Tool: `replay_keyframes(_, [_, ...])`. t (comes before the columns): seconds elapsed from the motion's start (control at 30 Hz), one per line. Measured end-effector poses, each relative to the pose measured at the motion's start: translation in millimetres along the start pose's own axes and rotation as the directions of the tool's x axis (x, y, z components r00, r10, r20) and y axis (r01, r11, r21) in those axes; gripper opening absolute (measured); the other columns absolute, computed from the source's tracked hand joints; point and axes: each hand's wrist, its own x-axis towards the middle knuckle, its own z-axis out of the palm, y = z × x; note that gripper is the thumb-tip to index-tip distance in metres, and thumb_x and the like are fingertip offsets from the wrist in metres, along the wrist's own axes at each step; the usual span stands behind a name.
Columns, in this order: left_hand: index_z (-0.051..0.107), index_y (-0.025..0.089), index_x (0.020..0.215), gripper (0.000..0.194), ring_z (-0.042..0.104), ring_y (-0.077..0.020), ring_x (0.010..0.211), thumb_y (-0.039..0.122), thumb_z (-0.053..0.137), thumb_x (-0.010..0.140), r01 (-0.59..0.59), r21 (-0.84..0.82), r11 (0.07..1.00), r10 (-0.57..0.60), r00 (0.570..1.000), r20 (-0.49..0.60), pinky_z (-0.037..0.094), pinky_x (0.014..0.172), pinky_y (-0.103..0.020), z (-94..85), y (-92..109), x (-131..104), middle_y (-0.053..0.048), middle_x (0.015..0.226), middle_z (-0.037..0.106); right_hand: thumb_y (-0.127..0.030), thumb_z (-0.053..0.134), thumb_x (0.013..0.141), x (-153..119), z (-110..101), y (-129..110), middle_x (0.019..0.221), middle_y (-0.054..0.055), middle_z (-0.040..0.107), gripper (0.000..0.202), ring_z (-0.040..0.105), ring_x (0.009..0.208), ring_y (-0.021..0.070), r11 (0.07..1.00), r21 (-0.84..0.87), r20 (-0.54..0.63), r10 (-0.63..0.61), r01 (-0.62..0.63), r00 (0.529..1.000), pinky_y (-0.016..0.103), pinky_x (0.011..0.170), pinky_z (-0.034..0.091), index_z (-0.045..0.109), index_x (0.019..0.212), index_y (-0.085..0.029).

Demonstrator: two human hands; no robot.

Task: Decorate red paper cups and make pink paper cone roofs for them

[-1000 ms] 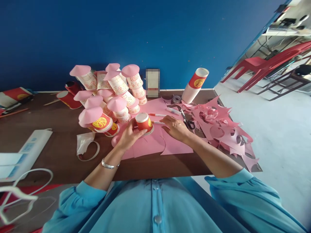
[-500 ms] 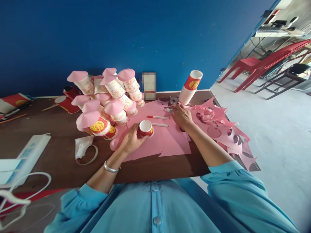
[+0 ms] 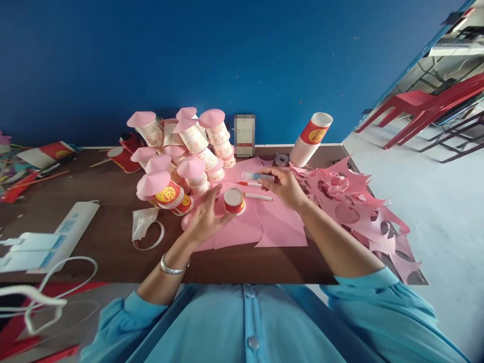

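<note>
My left hand [image 3: 206, 219] is beside a small red-and-yellow paper cup [image 3: 234, 200] that stands upside down on pink paper [image 3: 280, 227]. Its fingers are spread, and the thumb lies by the cup's lower rim; whether it touches cannot be told. Between the fingers of my right hand [image 3: 285, 186] is a glue stick [image 3: 251, 176] with a clear end and a blue-and-white label, held level above the paper. Under and near it lie a red marker [image 3: 249, 184] and a white marker [image 3: 259, 196].
Left of the cup stand stacked paper-cup towers [image 3: 191, 169] with pink cone tops. A tall cup stack [image 3: 312, 138] leans at the back right. Pink scraps [image 3: 351, 212] cover the right edge. Tape [image 3: 281, 160], a power strip [image 3: 73, 234] and a phone-like object [image 3: 244, 135] are around.
My right hand has lifted the glue stick from the paper near the tape and brought it leftward, closer to the cup. The left hand's fingers have opened away from the cup. The view has shifted slightly.
</note>
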Motion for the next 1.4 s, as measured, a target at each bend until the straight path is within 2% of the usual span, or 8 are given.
replay_keyframes(0.27, [0.064, 0.02, 0.129, 0.033, 0.072, -0.0153, 0.087, 0.033, 0.066, 0.1, -0.126, -0.077, 0.989, 0.116, 0.985, -0.125, 0.061, 0.078, -0.028, -30.4, 42, 23, -0.009, 0.112, 0.075, -0.049, 0.08, 0.087, -1, 22, -39, 0.082, 0.002, 0.069, 0.035, 0.057, 0.066, 0.0105, 0.956, 0.293, 0.22, -0.055, -0.012, 0.974, 0.025, 0.059, 0.05, 0.078, 0.1, -0.017])
replay_keyframes(0.53, [0.071, 0.018, 0.1, 0.014, 0.063, -0.0123, 0.067, 0.032, 0.066, 0.1, -0.2, -0.01, 0.98, 0.196, 0.968, -0.155, 0.05, 0.063, -0.023, -29.1, 49, 25, -0.002, 0.079, 0.072, -0.051, 0.077, 0.09, -9, 45, -27, 0.073, -0.001, 0.064, 0.034, 0.052, 0.06, 0.0103, 0.833, 0.551, 0.158, -0.049, -0.047, 0.986, 0.026, 0.056, 0.044, 0.077, 0.099, -0.018])
replay_keyframes(0.63, [0.069, 0.019, 0.093, 0.015, 0.059, -0.012, 0.064, 0.031, 0.065, 0.101, -0.166, -0.032, 0.986, 0.154, 0.962, -0.224, 0.046, 0.06, -0.023, -38.0, 49, 19, -0.001, 0.074, 0.067, -0.055, 0.078, 0.089, -8, 36, -24, 0.066, -0.003, 0.06, 0.036, 0.048, 0.054, 0.01, 0.842, 0.539, 0.038, -0.002, -0.019, 0.999, 0.026, 0.051, 0.039, 0.074, 0.095, -0.02])
replay_keyframes(0.73, [0.068, 0.02, 0.09, 0.017, 0.053, -0.0099, 0.057, 0.029, 0.06, 0.103, -0.022, -0.172, 0.985, -0.031, 0.952, -0.304, 0.043, 0.057, -0.022, -47.8, 42, 12, 0.003, 0.068, 0.059, -0.061, 0.078, 0.085, -1, 10, -25, 0.062, -0.006, 0.05, 0.039, 0.041, 0.051, 0.0087, 0.795, 0.598, -0.284, 0.093, 0.1, 0.954, 0.025, 0.048, 0.036, 0.069, 0.089, -0.024])
replay_keyframes(0.87, [0.069, 0.02, 0.104, 0.01, 0.062, -0.0118, 0.066, 0.029, 0.066, 0.099, -0.021, -0.064, 0.998, 0.014, 0.994, -0.105, 0.048, 0.063, -0.023, -44.4, 31, 0, -0.002, 0.086, 0.071, -0.061, 0.082, 0.08, 1, -10, -28, 0.068, -0.005, 0.049, 0.04, 0.041, 0.053, 0.009, 0.732, 0.679, -0.242, 0.145, 0.061, 0.959, 0.026, 0.05, 0.04, 0.067, 0.09, -0.025])
replay_keyframes(1.1, [0.069, 0.021, 0.102, 0.016, 0.07, -0.0196, 0.075, 0.021, 0.054, 0.101, -0.033, 0.341, 0.94, -0.065, 0.96, 0.272, 0.046, 0.06, -0.028, -4.1, 13, -24, -0.005, 0.089, 0.072, -0.061, 0.088, 0.07, -10, 25, -24, 0.069, -0.005, 0.057, 0.051, 0.051, 0.056, 0.0115, 0.71, 0.693, -0.008, 0.186, -0.128, 0.983, 0.025, 0.049, 0.047, 0.06, 0.094, -0.026])
replay_keyframes(1.23, [0.068, 0.02, 0.114, 0.021, 0.074, -0.024, 0.085, 0.016, 0.062, 0.095, 0.05, 0.381, 0.923, -0.173, 0.939, 0.296, 0.053, 0.066, -0.031, 3.9, 4, -26, -0.009, 0.101, 0.074, -0.053, 0.093, 0.07, -10, 31, -22, 0.069, -0.006, 0.062, 0.045, 0.058, 0.057, 0.0111, 0.704, 0.701, 0.03, 0.129, -0.113, 0.991, 0.025, 0.052, 0.053, 0.067, 0.095, -0.025])
replay_keyframes(1.4, [0.069, 0.02, 0.116, 0.027, 0.073, -0.0231, 0.081, 0.024, 0.073, 0.09, 0.085, 0.311, 0.947, -0.153, 0.968, 0.2, 0.055, 0.068, -0.032, -16.3, 13, -22, -0.006, 0.095, 0.075, -0.045, 0.089, 0.079, -16, 36, -23, 0.072, -0.003, 0.067, 0.031, 0.057, 0.057, 0.0092, 0.747, 0.663, 0.003, 0.071, -0.055, 0.997, 0.023, 0.053, 0.052, 0.077, 0.097, -0.023])
